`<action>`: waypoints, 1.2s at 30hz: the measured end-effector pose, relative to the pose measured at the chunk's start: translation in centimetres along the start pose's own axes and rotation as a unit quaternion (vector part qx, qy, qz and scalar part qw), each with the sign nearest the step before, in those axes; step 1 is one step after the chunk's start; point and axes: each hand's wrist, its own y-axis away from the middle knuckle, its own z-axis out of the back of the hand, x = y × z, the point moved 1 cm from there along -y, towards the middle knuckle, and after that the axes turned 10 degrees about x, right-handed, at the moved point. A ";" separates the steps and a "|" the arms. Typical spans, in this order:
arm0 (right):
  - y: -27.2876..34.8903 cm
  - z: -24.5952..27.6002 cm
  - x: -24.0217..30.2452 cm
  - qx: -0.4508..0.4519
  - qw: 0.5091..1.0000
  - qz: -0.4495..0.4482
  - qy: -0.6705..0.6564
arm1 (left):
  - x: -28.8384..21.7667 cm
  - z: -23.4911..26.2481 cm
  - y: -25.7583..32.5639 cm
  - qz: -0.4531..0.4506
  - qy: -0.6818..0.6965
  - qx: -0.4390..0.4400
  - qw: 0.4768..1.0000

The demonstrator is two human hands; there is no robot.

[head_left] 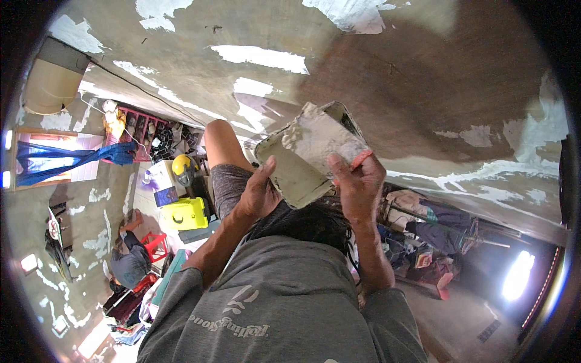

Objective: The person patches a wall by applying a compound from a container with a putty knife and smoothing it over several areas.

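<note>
In front of my chest, my left hand (pixel 261 192) grips the near left edge of a rectangular, pale tray (pixel 295 180) with a smeared, crusted rim. My right hand (pixel 361 190) is closed on a wide, flat putty scraper (pixel 336 144) with a red-orange edge, its thumb on the face. The blade lies slantwise over the tray's open top, and off-white putty (pixel 307 124) coats its far end. How the fingers sit behind the tray and scraper is hidden.
A grey wall (pixel 387 78) with white patches rises just ahead. To the left are a bright yellow case (pixel 184 213), a red stool (pixel 156 245) and another person (pixel 130 266). Clothes hang on a rack (pixel 445 227) at the right. A window (pixel 60 158) has a blue curtain.
</note>
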 end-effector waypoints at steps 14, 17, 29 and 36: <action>-0.8 0.5 0.8 -0.019 0.996 0.081 0.026 | -1.0 -1.1 -0.4 -0.033 -0.061 0.014 0.998; -0.9 -0.2 0.8 -0.026 0.991 0.111 0.076 | -0.9 -2.0 -0.6 -0.032 -0.143 0.017 0.989; -0.1 -1.2 2.1 0.081 0.987 0.092 0.103 | -1.3 -1.9 -1.3 0.034 -0.126 0.004 0.991; -1.0 0.0 3.2 0.149 0.973 0.094 0.146 | -1.2 -1.5 -1.2 0.084 -0.193 0.010 0.977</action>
